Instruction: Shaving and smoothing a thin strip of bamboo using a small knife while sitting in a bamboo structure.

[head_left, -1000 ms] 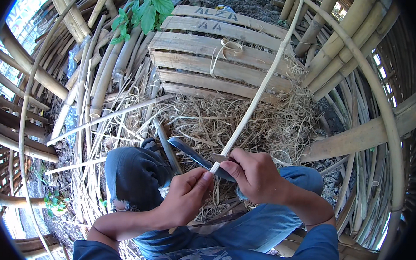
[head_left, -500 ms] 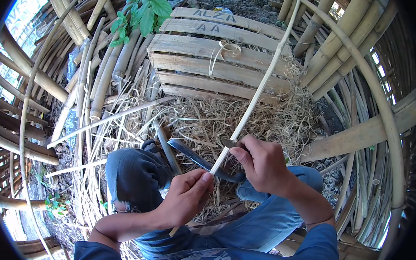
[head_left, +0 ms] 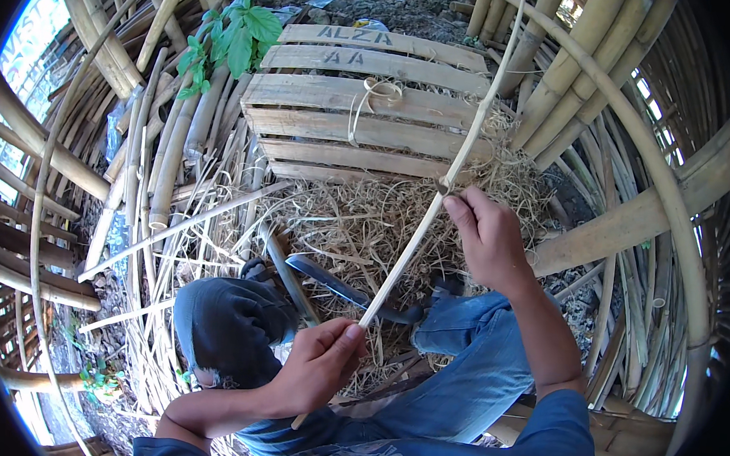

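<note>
Jutting above and below left hand [head_left: 320,366], pale strip [head_left: 406,255] held firmly, right hand [head_left: 493,239] pinching blade [head_left: 441,187]

A slatted wooden crate [head_left: 346,128] sits before you, dark, stony ground [head_left: 424,16] beyond it and a bed of pale curled shavings [head_left: 352,227] along its near side. Left of the crate, you face a leafy green plant [head_left: 241,45], heaped bamboo poles [head_left: 170,162] and a railed bamboo wall [head_left: 43,154], bright daylight showing through. Right of the crate, thick bamboo posts [head_left: 587,87] slant upward, with long bamboo strips [head_left: 637,311] lower down and light piercing a slatted wall [head_left: 708,90].
</note>
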The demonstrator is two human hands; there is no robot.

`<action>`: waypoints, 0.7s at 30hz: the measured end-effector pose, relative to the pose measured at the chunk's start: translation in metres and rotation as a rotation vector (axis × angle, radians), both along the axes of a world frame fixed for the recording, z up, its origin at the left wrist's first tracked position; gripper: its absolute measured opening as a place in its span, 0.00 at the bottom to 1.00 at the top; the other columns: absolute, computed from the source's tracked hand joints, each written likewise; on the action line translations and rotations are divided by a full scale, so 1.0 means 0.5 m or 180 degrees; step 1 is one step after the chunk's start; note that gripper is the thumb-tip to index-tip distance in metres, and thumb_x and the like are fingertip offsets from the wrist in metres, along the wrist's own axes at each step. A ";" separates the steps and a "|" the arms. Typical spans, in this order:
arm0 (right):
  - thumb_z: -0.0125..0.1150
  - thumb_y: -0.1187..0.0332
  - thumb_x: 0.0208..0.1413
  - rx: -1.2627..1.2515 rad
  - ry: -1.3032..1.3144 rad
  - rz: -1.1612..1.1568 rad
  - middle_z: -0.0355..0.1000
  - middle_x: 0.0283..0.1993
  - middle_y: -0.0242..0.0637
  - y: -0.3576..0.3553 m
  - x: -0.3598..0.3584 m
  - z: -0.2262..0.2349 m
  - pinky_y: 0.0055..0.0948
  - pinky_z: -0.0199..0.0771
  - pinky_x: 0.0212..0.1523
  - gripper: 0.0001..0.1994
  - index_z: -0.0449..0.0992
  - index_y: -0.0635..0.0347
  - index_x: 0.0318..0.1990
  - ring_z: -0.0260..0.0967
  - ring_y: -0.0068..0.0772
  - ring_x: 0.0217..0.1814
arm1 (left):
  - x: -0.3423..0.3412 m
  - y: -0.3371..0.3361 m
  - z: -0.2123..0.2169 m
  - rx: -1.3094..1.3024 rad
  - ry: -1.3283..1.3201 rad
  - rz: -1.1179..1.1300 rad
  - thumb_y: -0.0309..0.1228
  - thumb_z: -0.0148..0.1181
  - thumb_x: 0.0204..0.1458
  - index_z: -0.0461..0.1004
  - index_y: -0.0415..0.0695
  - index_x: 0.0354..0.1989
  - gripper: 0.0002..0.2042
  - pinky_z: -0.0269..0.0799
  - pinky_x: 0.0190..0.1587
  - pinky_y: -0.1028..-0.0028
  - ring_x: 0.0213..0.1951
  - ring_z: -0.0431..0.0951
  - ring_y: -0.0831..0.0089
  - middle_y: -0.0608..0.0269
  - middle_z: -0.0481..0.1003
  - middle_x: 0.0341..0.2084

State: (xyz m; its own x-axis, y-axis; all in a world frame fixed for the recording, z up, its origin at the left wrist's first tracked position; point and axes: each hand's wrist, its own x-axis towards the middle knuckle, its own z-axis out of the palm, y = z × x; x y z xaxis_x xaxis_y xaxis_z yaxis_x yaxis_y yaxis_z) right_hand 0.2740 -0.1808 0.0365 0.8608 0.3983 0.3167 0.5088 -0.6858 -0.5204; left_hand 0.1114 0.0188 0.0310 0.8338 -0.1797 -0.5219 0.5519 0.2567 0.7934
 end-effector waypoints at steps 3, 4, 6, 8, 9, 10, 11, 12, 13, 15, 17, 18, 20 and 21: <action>0.46 0.58 0.61 -0.0058 0.0026 -0.0478 0.64 0.14 0.41 -0.015 0.026 0.014 0.38 0.61 0.20 0.16 0.69 0.61 0.28 0.66 0.45 0.17 | -0.006 0.001 0.000 -0.0069 -0.0012 -0.0118 0.35 0.42 0.62 0.65 0.39 0.28 0.14 0.49 0.14 0.82 0.12 0.56 0.85 0.72 0.58 0.11; 0.44 0.56 0.61 -0.0134 -0.0043 -0.0534 0.64 0.14 0.40 -0.024 0.036 0.010 0.39 0.61 0.20 0.17 0.70 0.60 0.28 0.66 0.45 0.17 | -0.008 0.001 0.003 -0.0020 -0.0019 -0.0125 0.35 0.42 0.62 0.65 0.39 0.29 0.14 0.49 0.14 0.82 0.12 0.56 0.85 0.72 0.58 0.11; 0.44 0.56 0.61 -0.0119 -0.0123 -0.0565 0.65 0.14 0.40 -0.029 0.045 0.003 0.39 0.61 0.20 0.17 0.69 0.60 0.29 0.66 0.45 0.18 | -0.008 0.000 0.005 0.0037 -0.0044 -0.0139 0.35 0.42 0.62 0.65 0.39 0.29 0.13 0.49 0.14 0.82 0.12 0.56 0.85 0.72 0.58 0.11; 0.44 0.56 0.61 -0.0111 -0.0201 -0.0602 0.65 0.15 0.39 -0.038 0.055 0.001 0.39 0.61 0.20 0.17 0.69 0.60 0.29 0.67 0.45 0.18 | -0.011 0.000 0.007 -0.0076 0.0076 -0.0132 0.36 0.43 0.62 0.66 0.41 0.26 0.14 0.51 0.16 0.83 0.15 0.57 0.87 0.73 0.60 0.12; 0.44 0.56 0.61 -0.0104 -0.0259 -0.0742 0.66 0.16 0.40 -0.047 0.066 0.004 0.40 0.62 0.21 0.16 0.68 0.59 0.32 0.67 0.45 0.19 | -0.013 0.000 0.006 -0.0078 0.0068 -0.0152 0.36 0.43 0.62 0.66 0.41 0.26 0.14 0.51 0.16 0.83 0.15 0.57 0.87 0.73 0.60 0.12; 0.44 0.56 0.61 -0.0098 -0.0318 -0.0883 0.68 0.17 0.40 -0.056 0.073 0.005 0.40 0.63 0.22 0.15 0.67 0.59 0.35 0.68 0.46 0.20 | -0.015 0.001 0.004 -0.0123 0.0090 -0.0180 0.35 0.43 0.62 0.66 0.41 0.26 0.14 0.51 0.16 0.83 0.14 0.57 0.87 0.73 0.60 0.12; 0.44 0.56 0.61 -0.0085 -0.0321 -0.0883 0.68 0.17 0.40 -0.059 0.080 -0.003 0.40 0.63 0.22 0.15 0.67 0.59 0.35 0.68 0.46 0.20 | -0.016 0.001 0.003 -0.0152 0.0117 -0.0187 0.35 0.43 0.62 0.66 0.40 0.27 0.14 0.50 0.16 0.83 0.14 0.57 0.87 0.73 0.60 0.12; 0.44 0.56 0.61 -0.0133 -0.0417 -0.0901 0.68 0.18 0.41 -0.061 0.087 -0.014 0.41 0.63 0.22 0.14 0.66 0.58 0.38 0.69 0.46 0.21 | -0.017 0.001 0.002 -0.0140 0.0113 -0.0185 0.35 0.43 0.62 0.66 0.40 0.27 0.14 0.50 0.16 0.83 0.14 0.57 0.87 0.73 0.60 0.12; 0.44 0.56 0.61 -0.0179 -0.0511 -0.0918 0.69 0.19 0.41 -0.062 0.091 -0.019 0.41 0.64 0.23 0.13 0.64 0.57 0.41 0.69 0.46 0.21 | -0.018 0.001 0.002 -0.0099 0.0116 -0.0163 0.36 0.43 0.62 0.66 0.40 0.27 0.14 0.50 0.16 0.83 0.14 0.57 0.87 0.73 0.60 0.12; 0.44 0.56 0.61 -0.0307 -0.0416 -0.0980 0.69 0.17 0.40 -0.065 0.089 0.001 0.41 0.64 0.22 0.14 0.62 0.55 0.44 0.69 0.46 0.20 | -0.021 0.003 0.002 -0.0081 0.0108 -0.0180 0.36 0.43 0.62 0.66 0.40 0.27 0.14 0.50 0.16 0.83 0.14 0.57 0.87 0.73 0.60 0.12; 0.44 0.55 0.61 -0.0235 -0.0453 -0.1082 0.67 0.15 0.39 -0.068 0.092 0.014 0.42 0.63 0.22 0.14 0.61 0.55 0.45 0.68 0.46 0.19 | -0.023 0.003 -0.001 0.0002 -0.0021 -0.0200 0.36 0.43 0.62 0.66 0.40 0.27 0.14 0.49 0.17 0.83 0.15 0.57 0.87 0.73 0.60 0.12; 0.44 0.55 0.61 -0.0232 -0.0461 -0.1087 0.67 0.15 0.39 -0.070 0.095 0.010 0.42 0.63 0.22 0.14 0.61 0.55 0.45 0.68 0.46 0.19 | -0.024 0.002 -0.002 0.0003 -0.0030 -0.0204 0.36 0.43 0.62 0.66 0.40 0.27 0.14 0.49 0.17 0.83 0.15 0.57 0.87 0.73 0.60 0.12; 0.45 0.55 0.61 -0.0352 -0.0781 -0.1115 0.66 0.14 0.39 -0.075 0.100 -0.005 0.42 0.62 0.20 0.15 0.60 0.55 0.46 0.67 0.47 0.17 | -0.026 0.001 -0.002 0.0072 -0.0081 -0.0182 0.36 0.43 0.62 0.66 0.40 0.28 0.14 0.50 0.17 0.83 0.15 0.57 0.87 0.73 0.60 0.12; 0.45 0.55 0.61 -0.0348 -0.0781 -0.1122 0.66 0.14 0.39 -0.077 0.104 -0.003 0.42 0.62 0.20 0.15 0.60 0.55 0.46 0.67 0.47 0.17 | -0.026 0.001 -0.002 0.0076 -0.0082 -0.0188 0.36 0.43 0.62 0.66 0.40 0.28 0.14 0.50 0.17 0.83 0.15 0.57 0.87 0.73 0.60 0.12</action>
State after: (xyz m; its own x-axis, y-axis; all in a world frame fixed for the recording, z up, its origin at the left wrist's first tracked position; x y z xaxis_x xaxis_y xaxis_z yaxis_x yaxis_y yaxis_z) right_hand 0.3258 -0.2196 0.0349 0.8547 0.1365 0.5008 0.3333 -0.8839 -0.3281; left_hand 0.0983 0.0191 0.0303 0.8353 -0.2167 -0.5052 0.5449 0.2051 0.8130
